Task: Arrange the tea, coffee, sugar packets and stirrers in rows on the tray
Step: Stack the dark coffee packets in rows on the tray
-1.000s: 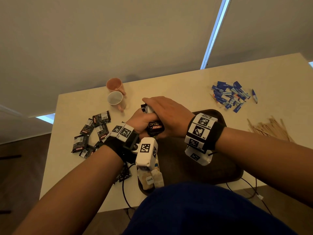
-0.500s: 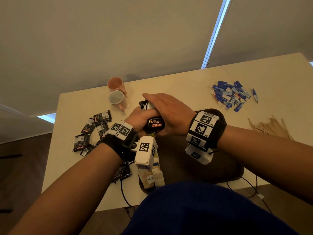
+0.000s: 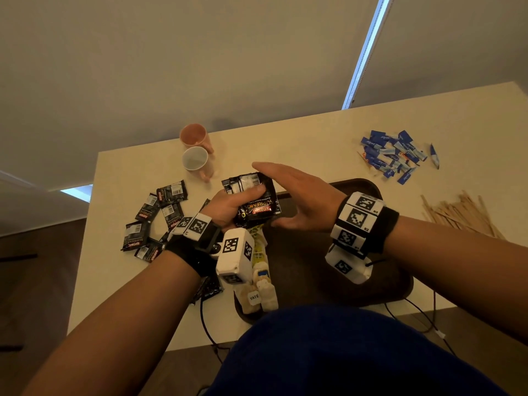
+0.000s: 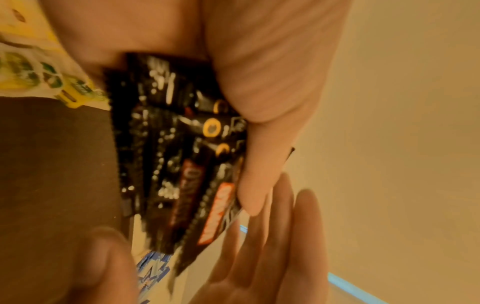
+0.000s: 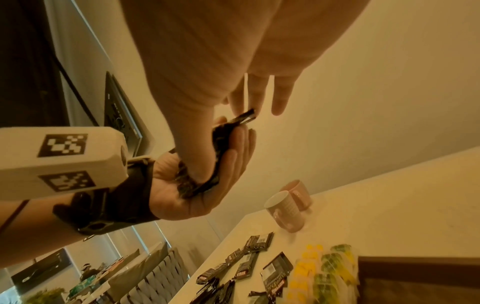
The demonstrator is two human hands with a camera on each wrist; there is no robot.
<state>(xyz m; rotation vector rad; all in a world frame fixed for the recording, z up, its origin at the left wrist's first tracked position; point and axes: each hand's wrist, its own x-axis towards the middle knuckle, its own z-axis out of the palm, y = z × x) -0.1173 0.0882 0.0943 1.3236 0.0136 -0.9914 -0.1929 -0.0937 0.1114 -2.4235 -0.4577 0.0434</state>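
My left hand (image 3: 233, 205) grips a stack of black coffee packets (image 3: 255, 202), thumb across the top, above the tray's far left corner. The left wrist view shows the stack (image 4: 182, 154) fanned under the thumb. My right hand (image 3: 297, 195) is open beside the stack, its fingers straight above it and its thumb below; it does not hold it. Yellow-green tea packets (image 3: 257, 241) and pale tea bags (image 3: 258, 295) lie along the left edge of the dark brown tray (image 3: 328, 267). Blue sugar packets (image 3: 391, 155) and wooden stirrers (image 3: 457, 212) lie on the table at the right.
Loose black coffee packets (image 3: 160, 218) are scattered on the table left of the tray. Two pink mugs (image 3: 197, 151) stand at the far left of the table. A cable (image 3: 411, 307) hangs off the near edge by the tray.
My right hand, earlier clasped over the stack, has opened and drawn back to the right, which uncovers the packets. The left hand keeps its hold.
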